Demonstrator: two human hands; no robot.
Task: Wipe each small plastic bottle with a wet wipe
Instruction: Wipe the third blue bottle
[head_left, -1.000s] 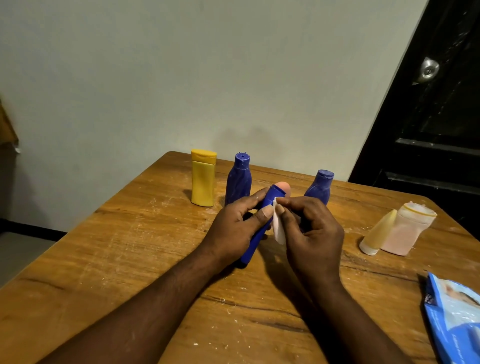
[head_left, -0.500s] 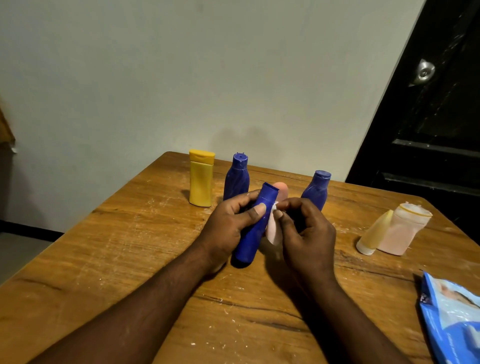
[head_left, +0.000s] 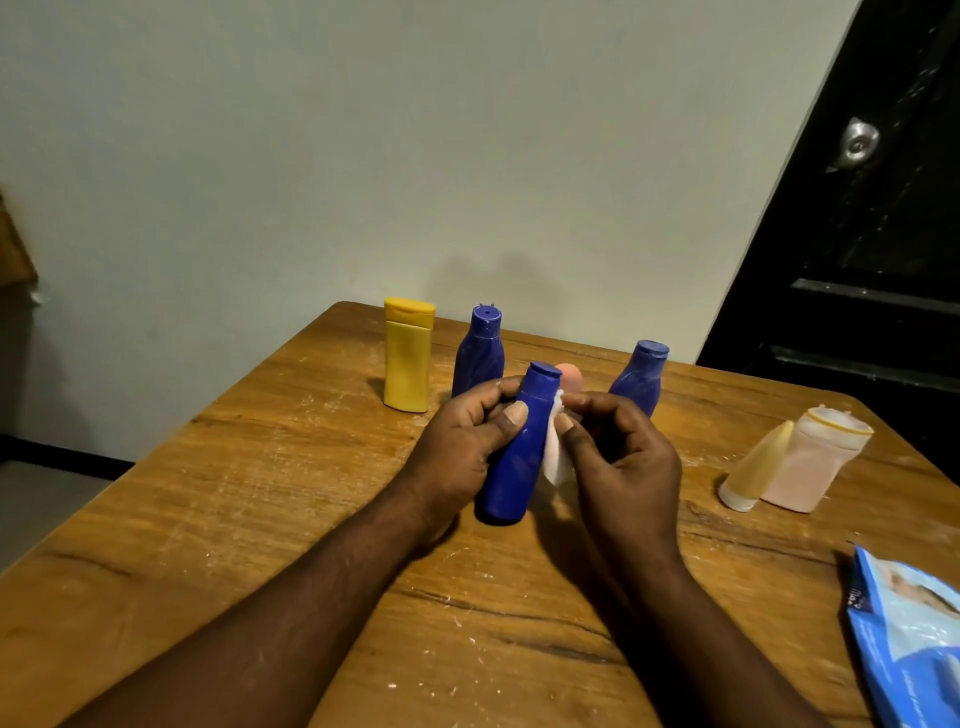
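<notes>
My left hand (head_left: 465, 447) grips a blue plastic bottle (head_left: 514, 462), held nearly upright just above the wooden table (head_left: 260, 519). My right hand (head_left: 618, 457) pinches a small white wet wipe (head_left: 555, 457) against the bottle's right side. Behind stand a yellow bottle (head_left: 407, 356) and two more blue bottles (head_left: 479, 353) (head_left: 638, 376). A pink rounded top (head_left: 570, 375) shows behind the held bottle. At the right lie a pale yellow bottle (head_left: 753, 470) and a pink one (head_left: 813, 460), side by side.
A blue wet wipe pack (head_left: 909, 634) lies at the table's right front edge. A pale wall stands behind the table and a dark door (head_left: 872, 208) at the right. The table's surface is scratched.
The held blue bottle has tipped from a slant to nearly upright and dropped closer to the table. The wipe now hangs along its right side.
</notes>
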